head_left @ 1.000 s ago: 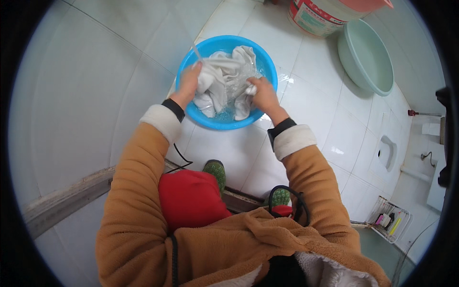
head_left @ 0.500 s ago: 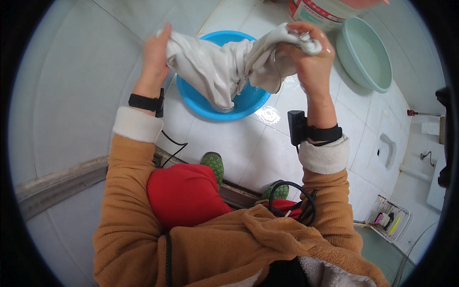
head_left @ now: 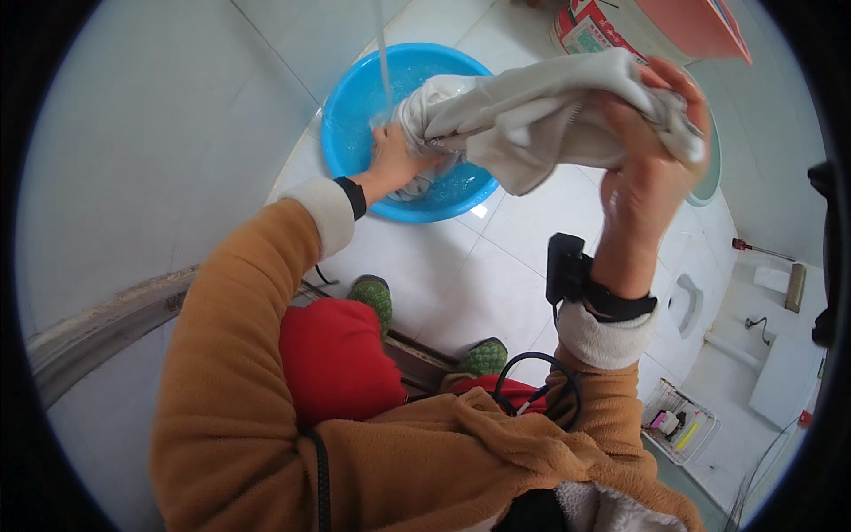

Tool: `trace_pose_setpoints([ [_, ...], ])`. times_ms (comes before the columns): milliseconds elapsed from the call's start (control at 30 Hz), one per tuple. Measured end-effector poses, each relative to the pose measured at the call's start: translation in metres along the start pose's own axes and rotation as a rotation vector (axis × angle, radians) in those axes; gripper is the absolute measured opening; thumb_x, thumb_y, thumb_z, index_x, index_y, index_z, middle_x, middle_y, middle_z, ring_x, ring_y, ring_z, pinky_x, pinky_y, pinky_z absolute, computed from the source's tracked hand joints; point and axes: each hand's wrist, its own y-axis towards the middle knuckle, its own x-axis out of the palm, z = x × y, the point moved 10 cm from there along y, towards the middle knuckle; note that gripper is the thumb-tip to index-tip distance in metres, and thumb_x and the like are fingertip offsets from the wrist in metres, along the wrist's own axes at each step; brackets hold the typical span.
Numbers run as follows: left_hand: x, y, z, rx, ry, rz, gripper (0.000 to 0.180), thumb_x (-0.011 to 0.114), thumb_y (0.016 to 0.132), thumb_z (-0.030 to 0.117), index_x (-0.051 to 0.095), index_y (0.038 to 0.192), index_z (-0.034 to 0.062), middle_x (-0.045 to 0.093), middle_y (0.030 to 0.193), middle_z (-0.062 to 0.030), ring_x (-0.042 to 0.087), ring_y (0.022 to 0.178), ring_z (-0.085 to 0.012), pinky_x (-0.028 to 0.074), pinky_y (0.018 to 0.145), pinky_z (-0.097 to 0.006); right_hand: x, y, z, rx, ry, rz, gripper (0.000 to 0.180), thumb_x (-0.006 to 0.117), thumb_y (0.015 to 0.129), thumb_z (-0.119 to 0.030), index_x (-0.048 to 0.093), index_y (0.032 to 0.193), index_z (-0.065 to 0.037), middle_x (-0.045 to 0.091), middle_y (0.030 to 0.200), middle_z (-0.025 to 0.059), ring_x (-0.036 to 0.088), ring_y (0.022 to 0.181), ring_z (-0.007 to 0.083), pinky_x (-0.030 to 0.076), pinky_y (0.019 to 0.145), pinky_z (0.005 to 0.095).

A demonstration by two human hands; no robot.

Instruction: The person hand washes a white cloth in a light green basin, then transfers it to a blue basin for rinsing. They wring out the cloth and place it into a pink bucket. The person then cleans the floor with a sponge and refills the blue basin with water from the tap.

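Observation:
A wet, pale grey-white garment [head_left: 541, 102] with what looks like a zip along one edge stretches between my hands. My right hand [head_left: 656, 142] holds one end bunched up, raised to the right of the blue basin [head_left: 341, 133]. Down in the basin, my left hand [head_left: 396, 162] grips the bundled other end, its fingers partly hidden by cloth. A thin stream of water [head_left: 383, 53] falls from above into the basin, just beyond my left hand. Water stands in the basin around the cloth.
A pale green basin [head_left: 709, 182] is partly hidden behind my right hand. Beyond it stands a printed bucket [head_left: 589, 31] with a pink basin [head_left: 700, 27] by it. A squat toilet [head_left: 684, 306] and a wire rack [head_left: 681, 421] lie to the right. A raised sill [head_left: 115, 324] runs near my feet.
My left hand has lowered its end of the garment into the blue basin. My right hand has moved right, still holding its end. The falling water has come into view.

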Motion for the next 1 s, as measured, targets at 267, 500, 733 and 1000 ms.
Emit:
trace_pose_setpoints([
  [267,-0.016,-0.012,0.081,0.548,0.276,0.17,0.037,0.071,0.086,0.022,0.062,0.117,0.0048,0.044,0.132,-0.0219,0.041,0.126,-0.0366,0.036,0.105,-0.043,-0.022,0.013,-0.087,-0.272,-0.221,0.108,0.048,0.067,0.079,0.005,0.051,0.124,0.006,0.065,0.106,0.0163,0.065,0.098,0.0256,0.053,0.091,0.0354],
  [500,-0.083,-0.018,0.137,0.374,-0.791,-0.076,0.02,0.053,0.099,0.023,0.065,0.097,0.0061,0.061,0.086,0.0027,0.055,0.079,-0.0077,0.047,0.076,-0.024,-0.034,0.043,-0.08,-0.324,0.054,0.1,0.039,0.073,0.08,0.003,0.056,0.115,0.005,0.066,0.102,0.0163,0.067,0.09,0.0232,0.056,0.083,0.0324],
  [733,-0.153,-0.021,0.148,0.459,-0.889,0.087,0.027,0.051,0.101,0.03,0.063,0.103,0.0064,0.062,0.089,0.0031,0.057,0.082,-0.0076,0.047,0.076,-0.023,-0.055,0.031,0.029,-0.025,0.095,0.191,0.031,0.077,0.08,-0.003,0.06,0.106,0.001,0.065,0.1,0.0103,0.063,0.09,0.0164,0.053,0.079,0.0278],
  [1000,-0.144,0.03,0.002,0.13,0.168,0.311,0.081,0.076,0.076,0.045,0.042,0.138,0.0063,0.052,0.124,-0.0222,0.052,0.114,-0.038,0.045,0.096,-0.044,-0.022,-0.041,0.211,0.288,-0.647,-0.132,0.042,0.077,0.08,-0.035,0.068,0.109,-0.005,0.064,0.113,0.0182,0.061,0.104,0.0276,0.048,0.091,0.0372],
])
